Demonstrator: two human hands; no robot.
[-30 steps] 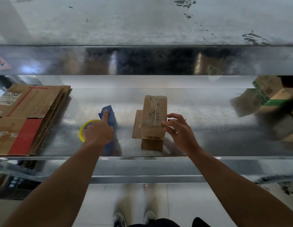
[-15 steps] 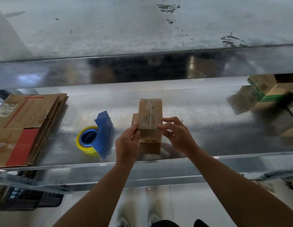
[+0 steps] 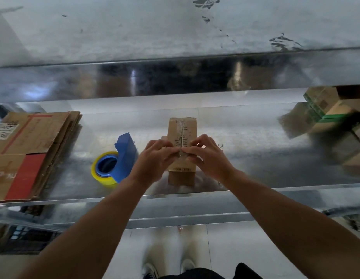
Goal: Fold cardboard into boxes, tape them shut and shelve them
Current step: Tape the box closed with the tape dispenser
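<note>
1. Centre frame, the small box (image 3: 182,128) stands on the metal shelf (image 3: 255,158); left hand (image 3: 155,160) and right hand (image 3: 208,158) pinch its top seam, fingertips meeting.
2. Sealing step, I'd say; next needs the tape dispenser (image 3: 123,156), just left.

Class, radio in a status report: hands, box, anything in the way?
Left hand and right hand pinch the small box at its top seam. Box stands on the metal shelf. Tape dispenser sits left of it, not blocking.

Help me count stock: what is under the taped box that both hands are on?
A second cardboard piece, perhaps another box, lies beneath the taped box; its front end and a left corner show. The left hand and right hand cover where the two meet.
</note>
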